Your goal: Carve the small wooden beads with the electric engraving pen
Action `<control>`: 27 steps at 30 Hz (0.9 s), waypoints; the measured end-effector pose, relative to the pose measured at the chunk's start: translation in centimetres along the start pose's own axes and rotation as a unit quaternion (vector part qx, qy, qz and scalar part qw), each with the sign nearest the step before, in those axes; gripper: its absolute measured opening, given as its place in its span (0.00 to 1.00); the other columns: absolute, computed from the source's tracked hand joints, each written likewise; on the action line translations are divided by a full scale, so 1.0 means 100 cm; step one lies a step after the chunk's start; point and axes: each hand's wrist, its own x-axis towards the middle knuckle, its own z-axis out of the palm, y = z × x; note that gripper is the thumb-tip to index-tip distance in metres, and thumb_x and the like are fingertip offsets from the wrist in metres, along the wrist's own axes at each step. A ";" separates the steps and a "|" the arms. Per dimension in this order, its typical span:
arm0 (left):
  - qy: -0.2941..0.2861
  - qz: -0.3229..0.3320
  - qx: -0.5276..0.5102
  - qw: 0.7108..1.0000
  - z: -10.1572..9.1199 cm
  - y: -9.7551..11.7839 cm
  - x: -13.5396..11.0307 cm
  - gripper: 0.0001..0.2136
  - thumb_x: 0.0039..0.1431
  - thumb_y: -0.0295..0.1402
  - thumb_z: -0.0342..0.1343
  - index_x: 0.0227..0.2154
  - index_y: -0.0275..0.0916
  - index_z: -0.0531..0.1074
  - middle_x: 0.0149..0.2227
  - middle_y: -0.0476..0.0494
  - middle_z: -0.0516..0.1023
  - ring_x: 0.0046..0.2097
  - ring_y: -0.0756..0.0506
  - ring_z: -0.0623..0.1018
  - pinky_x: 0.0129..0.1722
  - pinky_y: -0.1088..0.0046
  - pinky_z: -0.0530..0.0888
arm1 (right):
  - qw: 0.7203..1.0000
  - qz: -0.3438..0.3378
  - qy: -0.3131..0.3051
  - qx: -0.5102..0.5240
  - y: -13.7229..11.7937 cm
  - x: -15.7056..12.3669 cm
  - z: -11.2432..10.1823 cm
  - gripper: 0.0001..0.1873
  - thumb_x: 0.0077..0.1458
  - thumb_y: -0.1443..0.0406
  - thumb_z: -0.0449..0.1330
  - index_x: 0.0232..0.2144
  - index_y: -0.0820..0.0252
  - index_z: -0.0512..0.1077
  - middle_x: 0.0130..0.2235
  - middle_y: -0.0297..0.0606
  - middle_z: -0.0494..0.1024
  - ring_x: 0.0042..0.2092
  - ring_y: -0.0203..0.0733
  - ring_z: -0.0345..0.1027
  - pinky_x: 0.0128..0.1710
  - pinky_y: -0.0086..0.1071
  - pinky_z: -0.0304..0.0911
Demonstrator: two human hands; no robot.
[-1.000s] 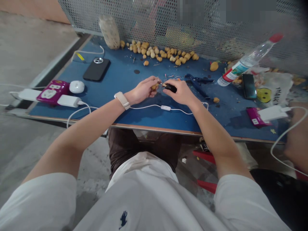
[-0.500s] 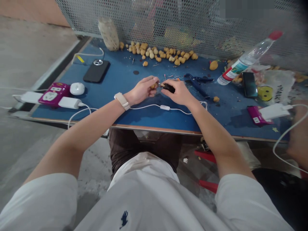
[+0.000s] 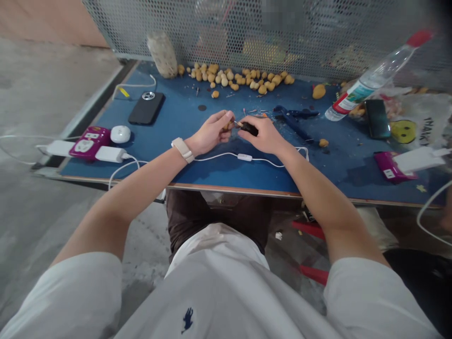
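At centre frame, above the blue worktop [image 3: 219,172], the left hand [image 3: 208,134] has its grip pinched closed on a small tan nut [image 3: 230,125], while the right hand [image 3: 263,134] closes its grip around a black corded rotary tool [image 3: 249,128], whose tip sits right at the nut.

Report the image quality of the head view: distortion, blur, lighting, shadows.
Head view: wide-angle distortion bows the front edge of the blue table; a pixelated patch obscures the top of the metal mesh screen; lighting is soft and even, with only faint shadows beneath the left hand and right hand; no harsh glare.
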 end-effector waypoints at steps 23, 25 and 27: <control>0.050 0.001 0.033 0.998 0.008 -0.002 0.001 0.28 0.92 0.63 0.61 0.44 0.43 0.74 0.27 0.61 0.59 0.24 0.55 0.61 0.25 0.80 0.60 | 1.000 -0.010 -0.013 0.008 0.000 0.002 0.003 0.37 0.83 0.29 0.61 0.63 0.50 0.87 0.49 0.48 0.92 0.49 0.65 0.85 0.57 0.59 0.79; 0.065 0.021 0.045 0.997 0.007 -0.007 0.003 0.28 0.91 0.64 0.60 0.44 0.44 0.74 0.26 0.60 0.58 0.25 0.54 0.62 0.25 0.79 0.61 | 1.000 -0.010 -0.019 0.013 -0.003 0.002 0.002 0.38 0.83 0.29 0.61 0.64 0.51 0.87 0.49 0.49 0.92 0.49 0.64 0.84 0.56 0.58 0.79; 0.073 0.032 0.051 0.995 0.007 -0.009 0.004 0.28 0.90 0.66 0.61 0.44 0.44 0.74 0.26 0.59 0.60 0.25 0.53 0.63 0.25 0.78 0.60 | 1.000 -0.010 -0.022 0.018 -0.005 0.002 0.002 0.38 0.83 0.29 0.60 0.63 0.51 0.87 0.49 0.50 0.92 0.49 0.64 0.84 0.55 0.56 0.78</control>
